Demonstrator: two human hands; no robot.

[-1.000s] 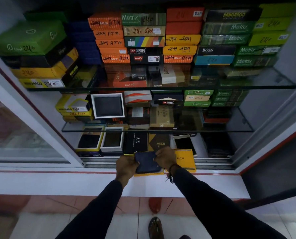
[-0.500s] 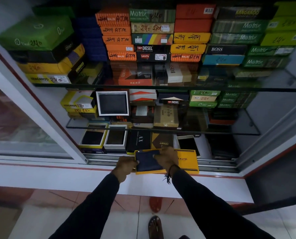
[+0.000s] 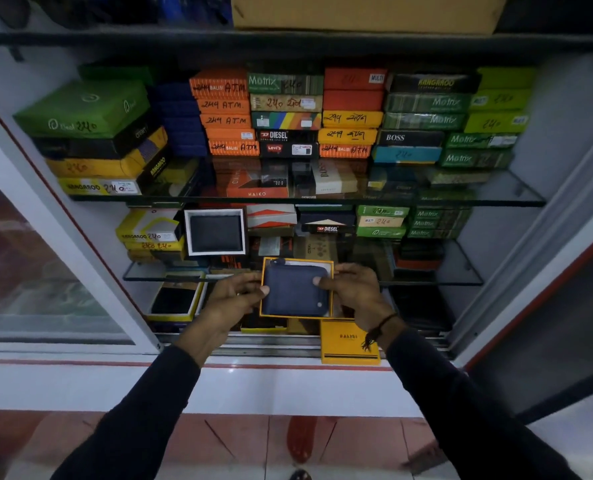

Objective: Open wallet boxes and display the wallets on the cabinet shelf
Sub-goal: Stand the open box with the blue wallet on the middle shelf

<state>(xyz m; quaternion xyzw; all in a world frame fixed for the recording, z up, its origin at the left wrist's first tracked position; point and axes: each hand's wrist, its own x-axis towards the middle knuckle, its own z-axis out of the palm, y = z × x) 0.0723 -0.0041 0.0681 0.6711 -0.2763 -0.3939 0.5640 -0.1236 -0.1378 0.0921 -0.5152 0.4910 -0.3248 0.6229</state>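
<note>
Left hand [image 3: 234,295] and right hand [image 3: 355,289] grip clamped on the open box [image 3: 326,268] sides; wallet [image 3: 293,289] between them; lid [image 3: 348,341] just below the right grip.

Behind the hands [image 3: 352,292] and raised box tray [image 3: 297,261], bottom shelf boxes mostly hidden. Cardboard carton [image 3: 364,12] cut off at top. Far handwritten labels partly illegible.

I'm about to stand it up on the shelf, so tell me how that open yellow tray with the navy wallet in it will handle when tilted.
The yellow tray looks like thin card, so probably light and slightly flexible; both hands, left hand and right hand, steady its sides. The navy wallet sits loose with no lid, so it may slide out if tipped forward. Standing upright, the shallow tray could topple without support behind.
</note>
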